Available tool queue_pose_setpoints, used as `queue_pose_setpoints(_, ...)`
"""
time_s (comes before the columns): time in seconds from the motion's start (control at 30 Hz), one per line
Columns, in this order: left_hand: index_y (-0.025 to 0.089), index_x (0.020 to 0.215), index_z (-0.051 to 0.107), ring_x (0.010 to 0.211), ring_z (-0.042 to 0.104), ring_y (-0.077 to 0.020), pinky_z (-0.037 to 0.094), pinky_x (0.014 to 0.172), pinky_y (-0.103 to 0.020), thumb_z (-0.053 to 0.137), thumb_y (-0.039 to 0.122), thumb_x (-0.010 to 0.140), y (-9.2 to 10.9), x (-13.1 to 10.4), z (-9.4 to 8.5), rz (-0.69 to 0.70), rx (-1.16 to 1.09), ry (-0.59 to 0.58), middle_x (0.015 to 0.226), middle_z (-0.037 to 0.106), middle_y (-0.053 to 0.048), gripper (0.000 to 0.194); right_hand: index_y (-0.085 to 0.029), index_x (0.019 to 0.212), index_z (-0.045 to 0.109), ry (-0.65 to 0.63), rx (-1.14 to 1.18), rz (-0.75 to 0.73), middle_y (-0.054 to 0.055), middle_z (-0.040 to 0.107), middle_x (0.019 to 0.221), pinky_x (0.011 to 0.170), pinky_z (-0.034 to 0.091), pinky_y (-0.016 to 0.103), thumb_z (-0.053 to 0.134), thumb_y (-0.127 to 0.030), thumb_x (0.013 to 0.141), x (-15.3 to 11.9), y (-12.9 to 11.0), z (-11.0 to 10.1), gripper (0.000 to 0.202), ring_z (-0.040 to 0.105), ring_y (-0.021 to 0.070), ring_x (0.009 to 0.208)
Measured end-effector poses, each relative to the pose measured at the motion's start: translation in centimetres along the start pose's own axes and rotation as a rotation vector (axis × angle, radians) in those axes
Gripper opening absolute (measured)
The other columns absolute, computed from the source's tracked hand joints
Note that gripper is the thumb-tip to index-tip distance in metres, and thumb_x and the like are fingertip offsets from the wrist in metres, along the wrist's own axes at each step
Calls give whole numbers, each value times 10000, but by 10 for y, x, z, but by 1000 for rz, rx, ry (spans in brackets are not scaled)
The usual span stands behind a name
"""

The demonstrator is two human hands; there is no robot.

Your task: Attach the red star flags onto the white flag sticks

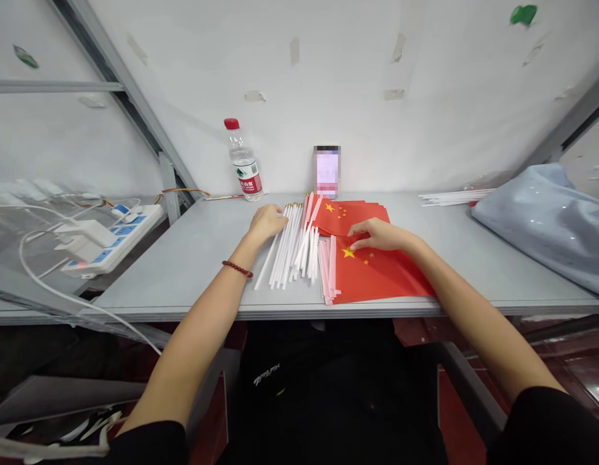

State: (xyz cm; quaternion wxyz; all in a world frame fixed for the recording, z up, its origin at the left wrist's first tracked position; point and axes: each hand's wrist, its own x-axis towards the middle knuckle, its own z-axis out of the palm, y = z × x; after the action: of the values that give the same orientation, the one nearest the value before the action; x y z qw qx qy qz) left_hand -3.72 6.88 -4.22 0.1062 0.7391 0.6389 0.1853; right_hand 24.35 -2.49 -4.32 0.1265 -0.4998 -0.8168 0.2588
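Note:
My left hand (267, 221) is closed at the upper ends of a bunch of white flag sticks (292, 252) with gold-coloured tips. Its fingers seem to grip one stick at the left of the bunch; the fingertips are partly hidden. My right hand (377, 234) rests over the nearer stack of red flags (377, 278) with yellow stars, thumb and forefinger apart beside the large star. White sleeve edges of these flags face left. Behind lies another pile of red flags (362, 216), some with sticks attached that cross over the bunch.
A water bottle (245, 168) and a phone (327, 171) stand against the wall. A power strip (117, 239) with chargers and cables is at left. At right lie more white sticks (454, 197) and a pale blue bag (541, 219). The grey table's front edge (280, 312) is near me.

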Motion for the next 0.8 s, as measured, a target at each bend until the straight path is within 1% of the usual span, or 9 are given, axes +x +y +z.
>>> queue_pose_setpoints(0.07,69,1191,650,1081,633,-304,450,941,-350,639,275,736,-1,1,0,-29,12,-35,1140,690,-173,500,-198,902,674,13,-35,-43,59,690,935,726,447,344,572,-356,814,4,1,6,207,599,199,787)
queue_pose_setpoints(0.17,101,1168,661,980,671,-270,483,865,-318,642,288,735,1,1,1,-23,3,-75,1054,722,-137,471,-200,855,673,52,-106,-111,55,687,868,715,440,349,546,-321,836,10,0,14,176,576,192,742)
queue_pose_setpoints(0.27,111,1138,669,963,673,-258,489,836,-308,630,274,745,6,-4,-1,-3,-5,-59,1032,725,-130,428,-210,869,660,60,-114,-152,62,677,884,717,437,353,539,-315,848,13,1,19,162,572,199,762)
queue_pose_setpoints(0.33,123,1051,696,953,671,-259,491,815,-315,620,271,751,11,-10,-5,19,-4,-23,1001,726,-129,344,-216,926,647,93,-112,-121,74,669,944,748,436,366,561,-312,836,14,2,19,157,581,219,831)
queue_pose_setpoints(0.4,151,858,714,825,680,-240,500,712,-312,607,302,761,17,-18,-11,55,-50,-46,859,729,-107,209,-211,972,629,122,-106,-75,87,653,975,771,437,378,589,-311,818,13,2,17,187,582,238,884)
queue_pose_setpoints(0.47,172,643,655,580,623,-189,456,529,-298,603,369,768,24,-27,-17,96,-194,-204,650,679,-82,239,-206,976,617,120,-80,-40,88,643,969,774,444,383,603,-320,809,12,3,15,202,586,240,884)
queue_pose_setpoints(0.57,195,445,508,381,441,-110,337,407,-277,669,439,713,32,-36,-21,147,-259,-357,462,551,-35,397,-208,937,610,117,-39,-24,73,642,935,752,453,376,596,-325,814,11,2,13,169,591,227,847)
queue_pose_setpoints(0.7,201,369,437,356,351,-86,282,396,-272,705,411,672,35,-40,-23,179,-241,-431,374,420,1,456,-200,906,616,160,-27,-15,86,646,948,736,455,376,608,-299,802,10,2,11,144,592,236,864)
queue_pose_setpoints(0.8,200,355,399,368,323,-82,246,413,-276,680,324,672,36,-41,-23,177,-239,-411,369,375,12,441,-190,896,624,184,-15,-9,100,649,953,751,457,388,610,-283,800,9,3,11,134,594,250,882)
